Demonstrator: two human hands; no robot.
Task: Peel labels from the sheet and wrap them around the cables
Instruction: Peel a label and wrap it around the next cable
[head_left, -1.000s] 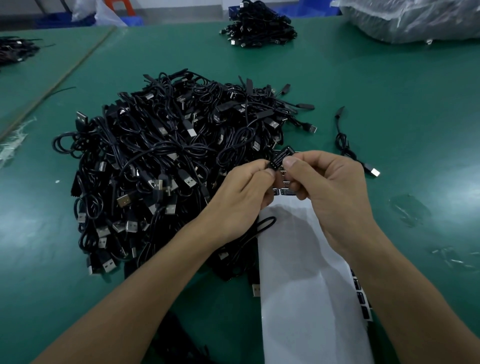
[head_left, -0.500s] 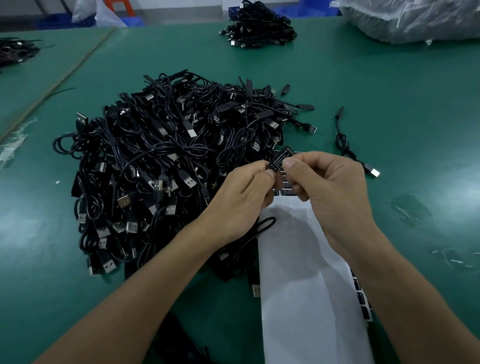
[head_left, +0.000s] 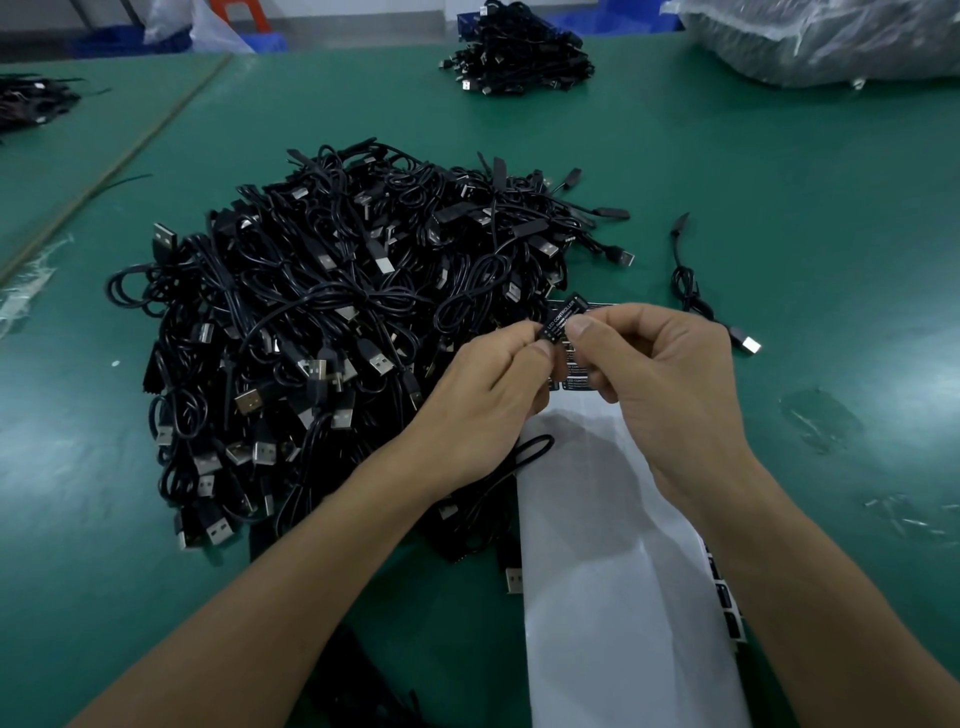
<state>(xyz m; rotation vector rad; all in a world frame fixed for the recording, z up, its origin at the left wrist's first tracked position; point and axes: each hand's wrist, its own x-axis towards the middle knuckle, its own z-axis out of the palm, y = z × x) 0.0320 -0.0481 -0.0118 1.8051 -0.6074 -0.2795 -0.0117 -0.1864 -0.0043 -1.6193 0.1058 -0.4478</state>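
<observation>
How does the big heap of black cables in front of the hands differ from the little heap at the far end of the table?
The near heap is much larger and spreads wide; the far heap is small and compact. The near heap lies right beside the white sheet; the far heap sits apart near the table's back edge. Both are tangled black cables with USB plugs on the green table.

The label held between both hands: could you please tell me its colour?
The label is black with white print, seen best in the head view.
</observation>
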